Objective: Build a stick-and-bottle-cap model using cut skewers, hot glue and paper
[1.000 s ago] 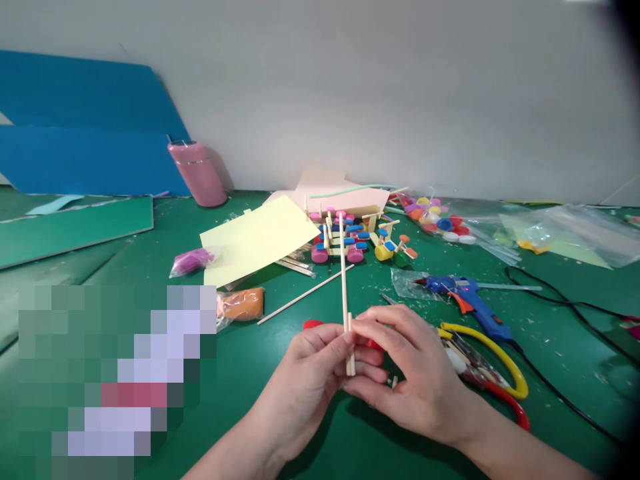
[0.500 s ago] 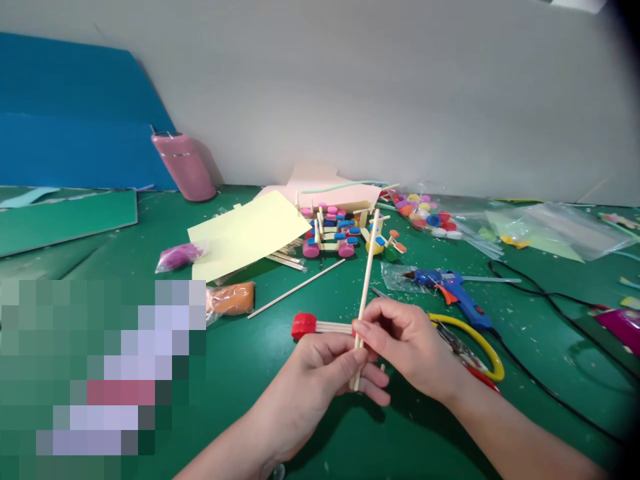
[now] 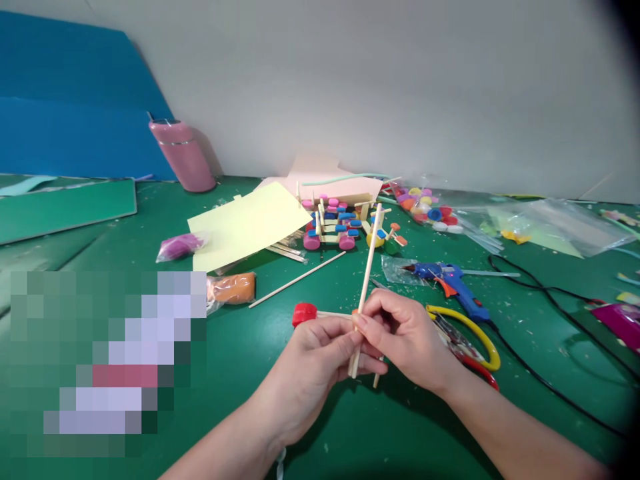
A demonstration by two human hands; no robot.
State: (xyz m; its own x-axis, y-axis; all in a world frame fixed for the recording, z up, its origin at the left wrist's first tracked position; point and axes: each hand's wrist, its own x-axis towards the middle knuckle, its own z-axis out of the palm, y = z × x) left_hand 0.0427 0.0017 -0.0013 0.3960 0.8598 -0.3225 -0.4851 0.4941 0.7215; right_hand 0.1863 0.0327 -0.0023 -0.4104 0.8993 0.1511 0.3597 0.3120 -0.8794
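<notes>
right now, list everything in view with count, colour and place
held sticks: at least two, pale, centre
red-ended piece: one, red, left of held sticks
loose stick: one, pale, mid-table
stick models: several, multicoloured, back centre
sheets: yellow one, pink one, back
wrapped packs: purple one, orange one, left
tumbler: one, pink, by wall
boards: blue one, green one, far left
caps: many, mixed, back right
plastic packaging: several, clear, right
glue gun: one, blue, right
cables: black, right, count unclear
handled tool: one, yellow-red, lower right
magenta object: one, right edge
table: one, green, beneath
wall: one, grey, behind
left hand: one, lower centre
right hand: one, beside it
</notes>
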